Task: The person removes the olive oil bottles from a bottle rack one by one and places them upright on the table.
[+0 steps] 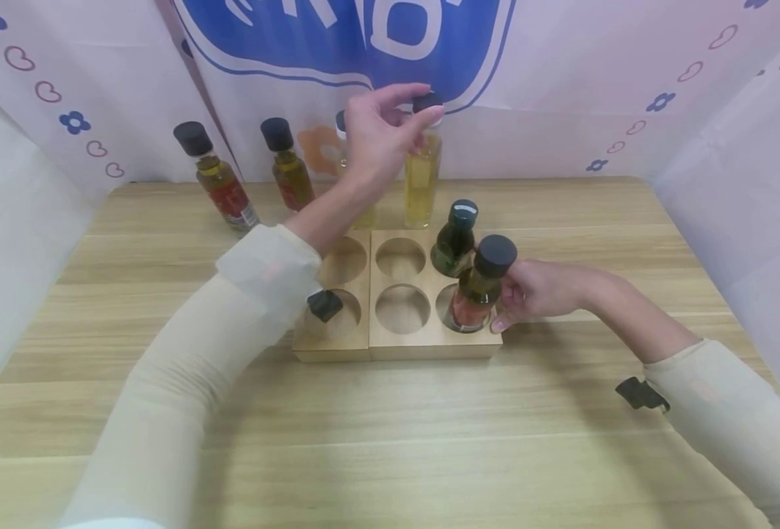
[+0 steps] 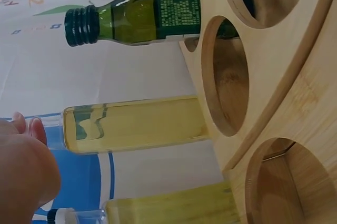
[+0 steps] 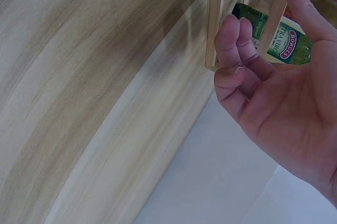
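Tall oil bottle [image 1: 421,184] stands upright just behind the wooden rack [image 1: 430,350] in the head view; can't tell if its base is off the table [image 1: 297,455]. My left hand [image 1: 380,132] reaches over the rack, thumb and index nearly closed, pinching the cap [image 1: 427,101]. Risk, my read: cap-only pinch sits high, so the bottle could swing or slip, and a loose cap could turn. My left sleeve [image 1: 231,316] crosses low over the rack; could clip the second oil bottle [image 1: 366,219].

Left wrist view: bottle body shows down to the rack edge, base hidden. A low lift would probably catch that edge.

Right wrist view: my right hand [image 3: 284,92] has palm to camera, thumb on the rack's top board, other fingers half bent by its open side; can't tell if they grip. Pushing there might nudge the red-label bottle [image 1: 474,297].
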The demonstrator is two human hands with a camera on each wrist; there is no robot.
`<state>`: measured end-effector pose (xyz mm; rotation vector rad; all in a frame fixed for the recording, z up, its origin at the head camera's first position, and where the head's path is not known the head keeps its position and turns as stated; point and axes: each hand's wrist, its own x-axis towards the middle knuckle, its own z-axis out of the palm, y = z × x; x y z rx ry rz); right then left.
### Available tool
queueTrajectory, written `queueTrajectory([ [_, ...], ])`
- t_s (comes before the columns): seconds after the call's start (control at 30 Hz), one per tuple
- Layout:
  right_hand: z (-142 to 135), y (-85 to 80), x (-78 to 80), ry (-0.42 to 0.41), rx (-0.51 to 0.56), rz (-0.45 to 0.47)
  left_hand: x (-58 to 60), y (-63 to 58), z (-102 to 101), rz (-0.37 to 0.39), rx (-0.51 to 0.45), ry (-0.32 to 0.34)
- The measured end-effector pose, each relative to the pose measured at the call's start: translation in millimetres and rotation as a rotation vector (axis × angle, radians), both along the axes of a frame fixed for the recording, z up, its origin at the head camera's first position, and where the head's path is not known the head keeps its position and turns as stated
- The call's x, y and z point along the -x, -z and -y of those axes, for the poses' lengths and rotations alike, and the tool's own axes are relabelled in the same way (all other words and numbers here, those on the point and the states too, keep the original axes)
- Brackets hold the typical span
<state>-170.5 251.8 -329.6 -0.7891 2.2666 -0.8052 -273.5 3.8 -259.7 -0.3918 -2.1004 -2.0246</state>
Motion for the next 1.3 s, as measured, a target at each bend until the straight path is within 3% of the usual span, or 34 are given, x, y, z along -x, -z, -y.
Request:
queueTrajectory([
  [0.33, 0.6, -0.5, -0.5, 0.003, -0.006, -0.006, -1.5, 3.9, -0.4, 0.076, 0.038, -0.024],
  [0.63, -1.0, -0.4, 0.6, 0.01, -0.01, 0.0, 2.7, 8.8, -4.6, 0.114, 0.003, -0.026],
  [1.3, 0.4, -0.9, 0.9, 0.003, -0.017, -0.002, 12.0, 19.7, -6.8, 0.116, -0.016, -0.015],
])
